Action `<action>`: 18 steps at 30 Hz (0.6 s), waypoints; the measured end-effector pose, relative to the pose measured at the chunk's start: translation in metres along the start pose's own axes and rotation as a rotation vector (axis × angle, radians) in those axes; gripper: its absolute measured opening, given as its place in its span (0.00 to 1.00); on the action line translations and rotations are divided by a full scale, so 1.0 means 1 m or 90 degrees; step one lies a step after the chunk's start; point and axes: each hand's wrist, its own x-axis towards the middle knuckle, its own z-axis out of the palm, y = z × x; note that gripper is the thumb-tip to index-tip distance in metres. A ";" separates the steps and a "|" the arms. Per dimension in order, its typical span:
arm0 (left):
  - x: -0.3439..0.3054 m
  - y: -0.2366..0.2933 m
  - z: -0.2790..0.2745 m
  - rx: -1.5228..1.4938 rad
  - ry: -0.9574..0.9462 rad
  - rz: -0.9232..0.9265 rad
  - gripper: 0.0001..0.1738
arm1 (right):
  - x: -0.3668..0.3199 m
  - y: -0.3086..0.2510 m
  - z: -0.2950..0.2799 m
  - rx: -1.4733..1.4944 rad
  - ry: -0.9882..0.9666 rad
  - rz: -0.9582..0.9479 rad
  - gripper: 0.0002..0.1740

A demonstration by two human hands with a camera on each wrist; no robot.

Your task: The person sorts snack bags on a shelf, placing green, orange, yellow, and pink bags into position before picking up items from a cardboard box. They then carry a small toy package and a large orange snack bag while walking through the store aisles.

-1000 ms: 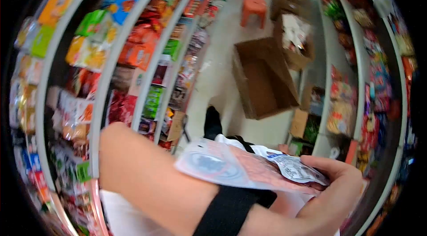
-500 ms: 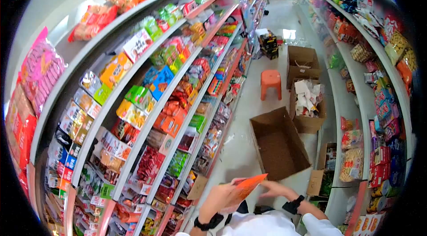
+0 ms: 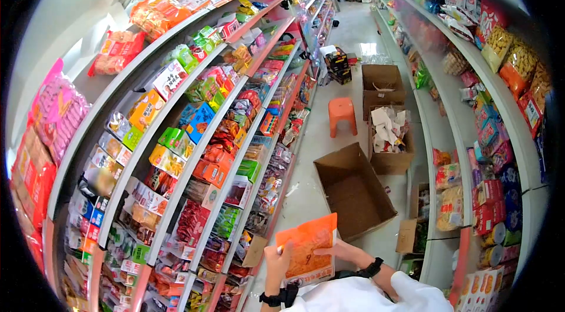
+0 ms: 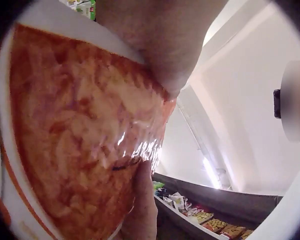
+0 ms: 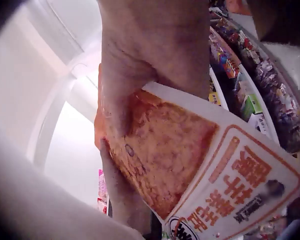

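Note:
Both hands hold a flat orange snack packet [image 3: 309,247] in front of the white shirt, its printed face turned up. My left hand [image 3: 278,262] grips its left edge, while my right hand [image 3: 341,250] pinches the right side with the thumb on the front. In the left wrist view the packet [image 4: 85,135] shows red-orange contents through a glossy clear window, with the right thumb [image 4: 146,200] pressing near a dark mark. The right wrist view shows the packet's white end [image 5: 250,185] with orange Chinese lettering. Fingers behind the packet are hidden.
Packed snack shelves [image 3: 194,159] line the left, with more shelves [image 3: 465,124] on the right. On the aisle floor stand an open brown carton [image 3: 359,194], a carton of white scraps [image 3: 391,162], another carton [image 3: 382,100] and an orange stool [image 3: 341,113].
The head view has lifted from a close, low look at arms and clear packs. Since half a second ago the orange packet has turned from edge-on to face-up, and the right hand has taken hold.

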 end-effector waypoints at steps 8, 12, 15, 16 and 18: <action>-0.037 0.017 -0.033 -0.051 0.150 -0.049 0.25 | 0.009 0.011 0.037 0.096 0.036 0.048 0.23; -0.078 -0.018 -0.058 -0.014 0.255 -0.143 0.27 | 0.011 0.028 0.076 0.084 0.042 0.069 0.23; -0.108 -0.014 -0.087 -0.055 0.321 -0.189 0.29 | 0.009 0.041 0.109 0.038 0.002 0.073 0.22; -0.119 -0.017 -0.095 -0.081 0.345 -0.214 0.30 | 0.007 0.043 0.121 0.007 0.001 0.090 0.22; -0.141 -0.028 -0.111 -0.136 0.392 -0.261 0.30 | 0.004 0.044 0.149 -0.037 -0.018 0.105 0.21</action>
